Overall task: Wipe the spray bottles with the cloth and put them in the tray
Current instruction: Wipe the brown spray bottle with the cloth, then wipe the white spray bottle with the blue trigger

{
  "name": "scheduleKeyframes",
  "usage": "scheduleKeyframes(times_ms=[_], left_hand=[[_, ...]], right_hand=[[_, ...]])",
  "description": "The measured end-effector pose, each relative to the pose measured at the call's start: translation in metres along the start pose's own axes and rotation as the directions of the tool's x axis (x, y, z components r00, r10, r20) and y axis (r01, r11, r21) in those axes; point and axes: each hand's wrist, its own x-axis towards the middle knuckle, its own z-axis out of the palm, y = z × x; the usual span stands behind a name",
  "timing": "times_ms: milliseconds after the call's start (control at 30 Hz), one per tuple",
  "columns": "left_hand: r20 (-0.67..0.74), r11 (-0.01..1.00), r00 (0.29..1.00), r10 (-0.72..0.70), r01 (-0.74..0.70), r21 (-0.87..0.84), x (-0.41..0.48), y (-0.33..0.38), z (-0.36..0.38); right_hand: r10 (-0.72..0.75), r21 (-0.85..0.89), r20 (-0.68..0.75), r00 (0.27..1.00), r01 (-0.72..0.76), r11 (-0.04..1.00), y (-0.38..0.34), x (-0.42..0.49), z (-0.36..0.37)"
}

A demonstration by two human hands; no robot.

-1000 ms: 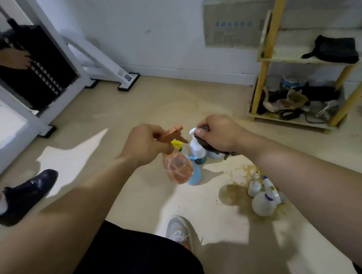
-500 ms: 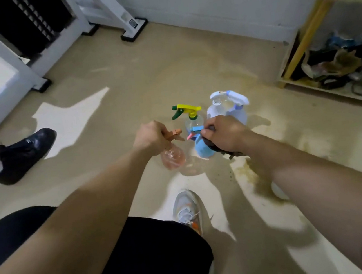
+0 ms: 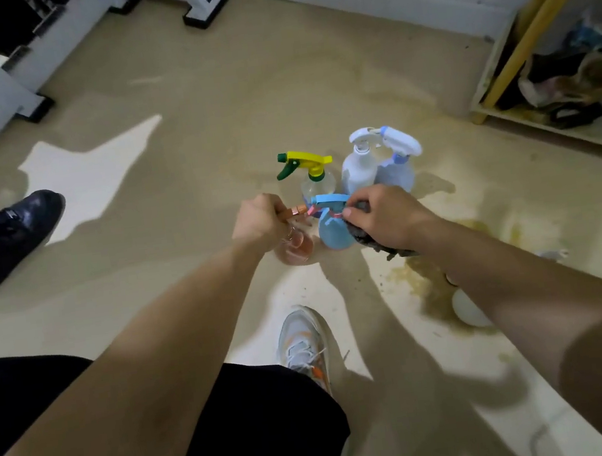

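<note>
Nearest to the person, a bent knee in dark shorts and a pale sneaker [image 3: 303,342] stand on the floor [image 3: 202,126]. A little farther, the left hand [image 3: 258,222] is closed around the trigger head of the pink spray bottle [image 3: 296,245], which hangs below the fist with its long axis almost upright. Just to the right of it, the right hand [image 3: 386,216] holds a dark cloth [image 3: 363,235] bunched in the palm and presses it against the blue spray bottle [image 3: 332,231], its fingers also touching the blue nozzle. Both bottles are between the two hands, touching or almost touching each other. I judge that the wiping is in progress.

Farther, just behind the hands, stand three more bottles: the yellow-headed bottle [image 3: 313,176], the white bottle [image 3: 359,170] and the pale blue bottle [image 3: 397,173]. No tray is visible, so which way the bottles must travel cannot be told.
</note>
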Motion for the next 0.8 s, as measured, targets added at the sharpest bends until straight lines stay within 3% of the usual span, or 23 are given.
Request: scheduleKeyframes(times_ms=[333,533,800], left_hand=[[-0.006,0.996,1.0,0.03,-0.03,0.081,-0.015,0.011,-0.014],[-0.093,0.974,0.976,0.198,-0.185,0.131,-0.048,0.049,-0.037],[0.029,0.901,0.909,0.416,-0.416,0.127,-0.096,0.149,-0.006]], right_hand=[[0.032,-0.001,-0.034,0.999,-0.032,0.999,0.004,-0.039,-0.03],[0.018,-0.04,-0.119,0.993,-0.023,0.999,0.011,-0.09,-0.063],[0.109,-0.066,-0.234,0.966,-0.128,0.99,0.063,-0.158,-0.113]])
